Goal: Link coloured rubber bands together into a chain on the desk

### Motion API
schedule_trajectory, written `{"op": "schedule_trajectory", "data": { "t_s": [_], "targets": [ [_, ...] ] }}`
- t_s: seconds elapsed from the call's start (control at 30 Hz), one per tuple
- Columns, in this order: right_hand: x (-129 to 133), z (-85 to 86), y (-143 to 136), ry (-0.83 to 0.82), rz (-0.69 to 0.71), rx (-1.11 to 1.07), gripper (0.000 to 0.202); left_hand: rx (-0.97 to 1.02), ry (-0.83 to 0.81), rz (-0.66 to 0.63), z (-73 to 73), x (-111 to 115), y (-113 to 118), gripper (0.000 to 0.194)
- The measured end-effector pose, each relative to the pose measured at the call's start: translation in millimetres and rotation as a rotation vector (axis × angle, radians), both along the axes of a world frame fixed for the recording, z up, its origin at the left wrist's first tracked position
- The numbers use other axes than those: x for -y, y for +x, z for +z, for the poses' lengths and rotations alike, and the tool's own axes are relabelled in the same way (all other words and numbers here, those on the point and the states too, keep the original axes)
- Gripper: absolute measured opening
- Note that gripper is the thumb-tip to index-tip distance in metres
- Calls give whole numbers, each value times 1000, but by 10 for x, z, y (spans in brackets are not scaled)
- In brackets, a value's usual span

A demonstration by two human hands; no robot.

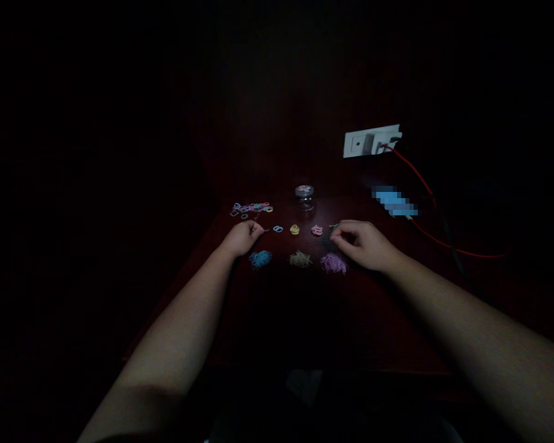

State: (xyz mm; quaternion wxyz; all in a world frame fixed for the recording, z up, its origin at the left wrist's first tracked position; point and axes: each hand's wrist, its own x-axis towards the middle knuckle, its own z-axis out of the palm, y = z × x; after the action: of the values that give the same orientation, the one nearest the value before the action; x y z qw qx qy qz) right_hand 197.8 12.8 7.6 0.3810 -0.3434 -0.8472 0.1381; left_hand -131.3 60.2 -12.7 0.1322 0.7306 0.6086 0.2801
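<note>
The scene is very dark. My left hand (244,237) rests on a dark wooden table (277,307), fingers curled, pinching a small thin thing near a blue loop (277,229). My right hand (362,244) is curled too, its fingertips at a small green piece (333,226). Between the hands lie a yellow loop (294,229) and a pink loop (316,231). In front of them sit three small piles of rubber bands: blue (260,258), yellowish (300,259) and purple (333,263).
A heap of mixed coloured bands (252,208) lies at the back left. A small clear jar (304,197) stands behind the loops. A white wall socket (372,141) holds a plug with a red cable (425,191) running right. A blurred blue object (394,202) lies nearby.
</note>
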Motion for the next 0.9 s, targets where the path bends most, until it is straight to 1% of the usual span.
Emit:
{"op": "schedule_trajectory", "data": {
  "t_s": [0.17,0.33,0.47,0.53,0.6,0.7,0.9],
  "targets": [
    [-14,-7,-12,17,-19,20,15,121,43,-136,58,114,248,27],
    [-45,-28,-15,22,-40,-13,15,122,91,-226,160,248,473,25],
    [-35,-17,-20,28,-55,-34,13,120,99,-342,223,357,621,23],
    [-7,-6,-41,41,-37,-33,17,139,95,-384,243,414,694,22],
    [28,1,-78,55,-5,-34,21,146,89,-416,260,469,762,22],
    [73,-3,-149,60,50,-41,21,107,86,-462,284,530,833,20],
    [106,-38,-240,65,96,-40,13,99,114,-473,303,565,878,21]
  ]
}}
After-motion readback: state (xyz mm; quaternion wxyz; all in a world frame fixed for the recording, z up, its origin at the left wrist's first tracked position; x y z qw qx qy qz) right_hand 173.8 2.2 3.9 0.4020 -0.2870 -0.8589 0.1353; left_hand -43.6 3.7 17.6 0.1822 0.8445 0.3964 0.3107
